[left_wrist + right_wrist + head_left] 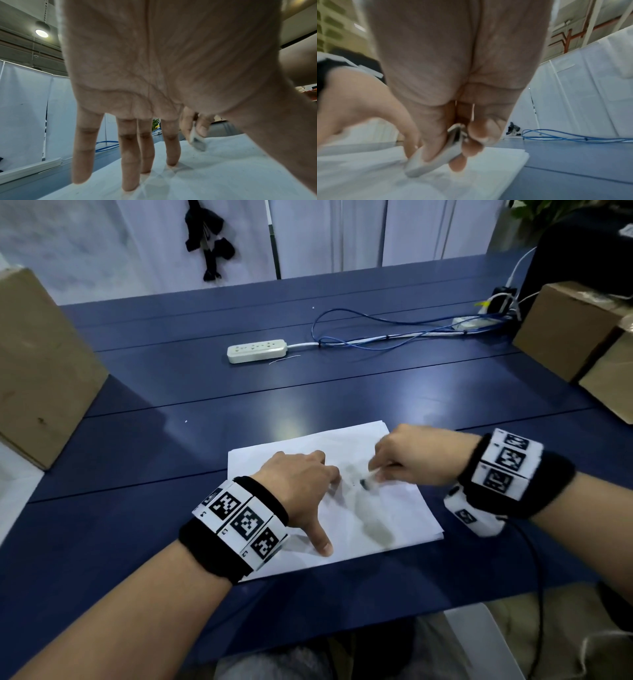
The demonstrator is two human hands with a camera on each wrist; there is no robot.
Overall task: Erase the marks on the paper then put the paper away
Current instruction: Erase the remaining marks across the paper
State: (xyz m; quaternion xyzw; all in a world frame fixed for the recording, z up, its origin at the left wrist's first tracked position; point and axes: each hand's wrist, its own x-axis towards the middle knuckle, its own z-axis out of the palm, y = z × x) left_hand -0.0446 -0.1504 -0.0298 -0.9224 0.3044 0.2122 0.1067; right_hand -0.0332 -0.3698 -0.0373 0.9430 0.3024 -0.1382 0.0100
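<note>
While left hand (298,477) fingers press flat, white paper (394,518) smudged grey, right hand (407,455) fingers pinching eraser (426,163).

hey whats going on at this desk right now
A person is rubbing marks off a white sheet of paper lying on a dark blue table. Their left hand presses straight fingers onto the sheet to steady it. Their right hand pinches a small white eraser with a dirty grey tip against the paper. Grey smudges remain on the sheet, so erasing is not finished.
</note>
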